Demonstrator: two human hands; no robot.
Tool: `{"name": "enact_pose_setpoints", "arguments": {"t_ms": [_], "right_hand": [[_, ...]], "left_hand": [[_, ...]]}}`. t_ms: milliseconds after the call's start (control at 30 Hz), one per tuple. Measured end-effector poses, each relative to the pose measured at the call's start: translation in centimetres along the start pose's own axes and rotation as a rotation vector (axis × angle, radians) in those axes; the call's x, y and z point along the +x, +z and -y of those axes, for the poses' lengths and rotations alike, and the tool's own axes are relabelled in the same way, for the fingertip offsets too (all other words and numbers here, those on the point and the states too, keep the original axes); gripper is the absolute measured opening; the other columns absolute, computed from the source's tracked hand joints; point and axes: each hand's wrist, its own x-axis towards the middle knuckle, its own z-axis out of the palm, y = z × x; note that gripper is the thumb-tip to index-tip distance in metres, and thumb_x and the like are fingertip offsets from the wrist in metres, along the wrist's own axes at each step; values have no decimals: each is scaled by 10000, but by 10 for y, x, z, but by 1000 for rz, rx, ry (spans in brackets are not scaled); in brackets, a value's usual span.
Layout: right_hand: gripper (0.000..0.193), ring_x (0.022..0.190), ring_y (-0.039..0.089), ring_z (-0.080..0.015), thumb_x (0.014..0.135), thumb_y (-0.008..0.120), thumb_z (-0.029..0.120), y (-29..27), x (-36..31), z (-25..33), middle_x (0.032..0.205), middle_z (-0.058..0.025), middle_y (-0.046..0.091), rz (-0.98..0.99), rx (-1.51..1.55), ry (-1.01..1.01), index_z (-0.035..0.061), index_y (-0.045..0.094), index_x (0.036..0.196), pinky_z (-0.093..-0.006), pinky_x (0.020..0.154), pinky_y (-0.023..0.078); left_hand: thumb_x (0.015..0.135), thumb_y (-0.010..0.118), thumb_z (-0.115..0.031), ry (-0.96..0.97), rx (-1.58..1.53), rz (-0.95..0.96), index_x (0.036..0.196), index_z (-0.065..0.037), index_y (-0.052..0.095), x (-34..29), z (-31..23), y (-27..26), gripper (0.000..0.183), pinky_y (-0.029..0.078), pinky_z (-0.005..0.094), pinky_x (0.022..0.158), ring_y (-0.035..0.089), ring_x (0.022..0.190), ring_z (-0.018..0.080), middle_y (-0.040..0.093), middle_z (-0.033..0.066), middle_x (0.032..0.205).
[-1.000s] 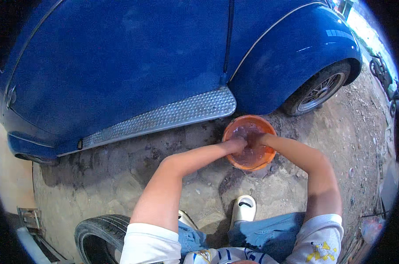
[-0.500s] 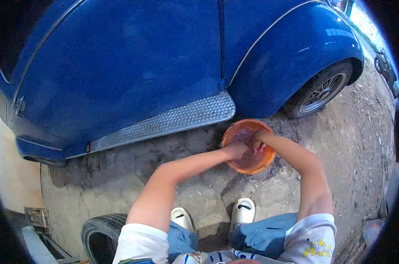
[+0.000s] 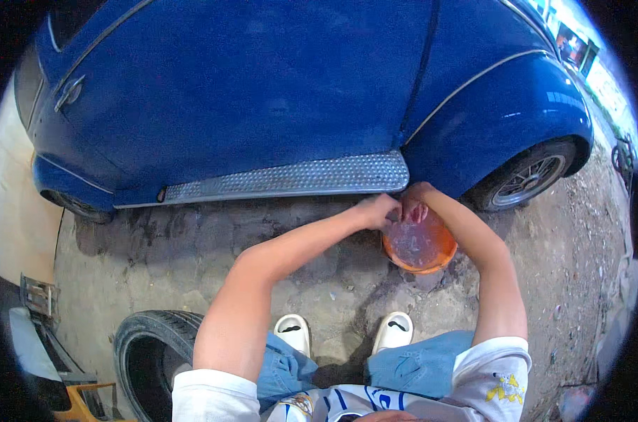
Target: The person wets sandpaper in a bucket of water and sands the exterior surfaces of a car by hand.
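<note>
An orange bucket [image 3: 440, 257] of murky, foamy water stands on the ground below the front end of the blue car's [image 3: 276, 91] ridged metal running board [image 3: 291, 174]. Above its far left rim my two hands meet, out of the water. My left hand [image 3: 379, 211] is closed, its knuckles up. Against it, my right hand [image 3: 417, 200] is closed too, fingers curled inward. Something small and dark may show between them, but it is too blurred to name.
A loose tyre [image 3: 139, 352] rests by my left leg. The car's front wheel [image 3: 530, 181] is right of the bucket. My feet in pale slides [image 3: 293, 332] stand on rough, partly wet ground [image 3: 234, 232]. An orange frame [image 3: 97, 401] is at lower left.
Both hands have risen out of the bucket's water and come together over its far left rim. The view has shifted, so the bucket sits farther right.
</note>
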Motion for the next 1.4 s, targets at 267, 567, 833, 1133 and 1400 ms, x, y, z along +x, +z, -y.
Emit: {"name": "enact_pose_setpoints", "arguments": {"t_ms": [267,567,833,1133,1400], "right_hand": [[498,1001,748,-289,995,637,353,-70,-42,100,1143,-185,733,91,193,-142,62,547,1389,-385,742,640],[282,744,779,-269,988,622,283,-48,-82,175,836,-161,769,-757,-296,-635,33,680,1103,-386,629,622],[206,597,723,-198,946,706,192,-60,-118,162,680,-125,723,-1109,93,-908,-8,732,903,-358,574,555],[222,583,719,-189,895,782,205,-66,-147,183,678,-129,717,-1510,438,-1059,1,748,974,-336,553,535],[206,672,726,-194,819,822,141,-88,-177,205,758,-115,740,-1834,591,-1184,14,747,961,-322,627,561]], "left_hand": [[819,813,-278,-150,-13,-428,1128,-50,720,-59,48,-109,395,530,407,897,716,1026,288,749,173,1092],[939,747,-359,-283,168,-768,1146,-5,690,-103,78,-163,414,548,390,886,720,945,247,755,122,1037],[904,797,-261,-176,-184,-726,1143,-58,706,-116,40,-200,326,531,304,711,688,781,139,722,95,890],[859,782,-224,-248,554,-1122,1196,-123,620,-125,-5,-223,387,511,455,632,633,668,281,612,49,769],[851,718,-108,-45,597,-1065,1128,-111,633,-113,-37,-238,291,526,409,711,624,785,268,593,72,897]]}}
